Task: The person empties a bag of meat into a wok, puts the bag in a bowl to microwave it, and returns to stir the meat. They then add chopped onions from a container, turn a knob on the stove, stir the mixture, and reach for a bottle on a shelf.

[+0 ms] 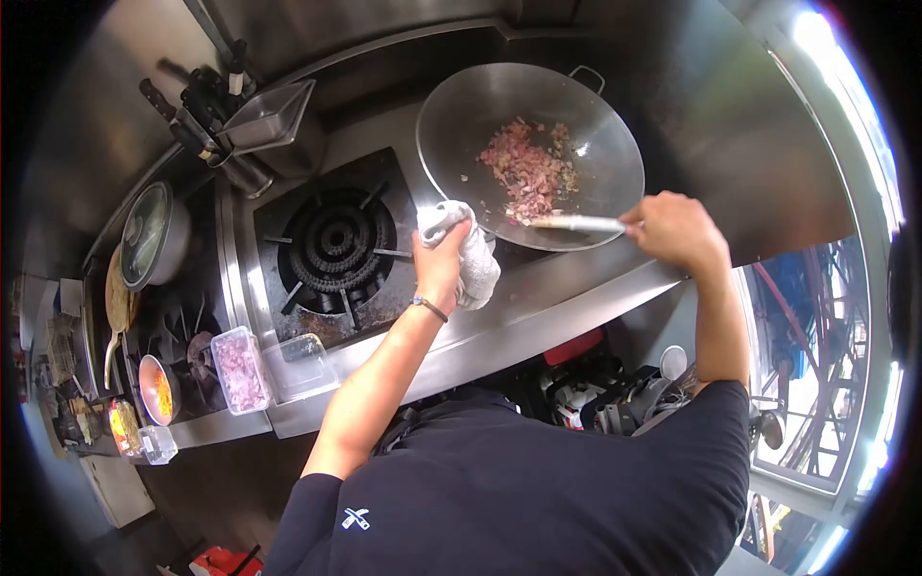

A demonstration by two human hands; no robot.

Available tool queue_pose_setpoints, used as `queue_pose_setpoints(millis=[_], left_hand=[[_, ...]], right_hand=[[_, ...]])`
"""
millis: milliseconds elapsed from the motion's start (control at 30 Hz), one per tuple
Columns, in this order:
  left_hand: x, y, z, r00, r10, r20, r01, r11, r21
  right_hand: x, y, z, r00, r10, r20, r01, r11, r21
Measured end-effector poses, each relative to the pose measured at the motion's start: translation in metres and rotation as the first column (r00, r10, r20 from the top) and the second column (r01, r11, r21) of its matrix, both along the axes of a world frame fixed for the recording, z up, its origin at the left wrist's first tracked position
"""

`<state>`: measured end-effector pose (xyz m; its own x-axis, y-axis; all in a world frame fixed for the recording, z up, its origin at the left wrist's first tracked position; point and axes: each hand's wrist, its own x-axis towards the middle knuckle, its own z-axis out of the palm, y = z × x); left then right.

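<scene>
A large steel wok (605,125) sits on the range at the upper right, with chopped pinkish food (526,168), perhaps onion or meat, heaped in its middle and near side. My right hand (677,230) is closed round the end of a pale spatula (581,223); its far end reaches into the food by the wok's near rim. In my left hand (442,267) is a bunched white cloth (477,274), held at the wok's left near edge. Whether a wok handle lies under the cloth is hidden.
Left of the wok is a bare gas burner (336,240). A plastic tub of chopped onion (240,370) stands beside a clear lid (305,363). Farther left are a bowl with orange food (157,389) and a lidded pot (154,235). Knives (182,120) stand behind metal containers (269,115).
</scene>
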<state>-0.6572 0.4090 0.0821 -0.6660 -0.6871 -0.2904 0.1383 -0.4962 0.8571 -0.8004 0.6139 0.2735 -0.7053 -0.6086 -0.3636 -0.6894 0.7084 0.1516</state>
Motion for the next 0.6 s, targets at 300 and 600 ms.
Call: queue_pose_setpoints(millis=[300, 600], left_hand=[[0.005, -0.001, 0.017, 1.000, -0.022, 0.020, 0.023, 0.998, -0.063], [0.003, 0.003, 0.003, 0.999, 0.038, 0.027, -0.037, 0.998, -0.049]], right_hand=[[-0.071, -0.037, -0.070, 0.983, -0.107, -0.150, 0.069, 0.968, -0.242], [-0.108, -0.056, -0.083, 0.991, -0.035, 0.129, 0.054, 0.988, -0.145]])
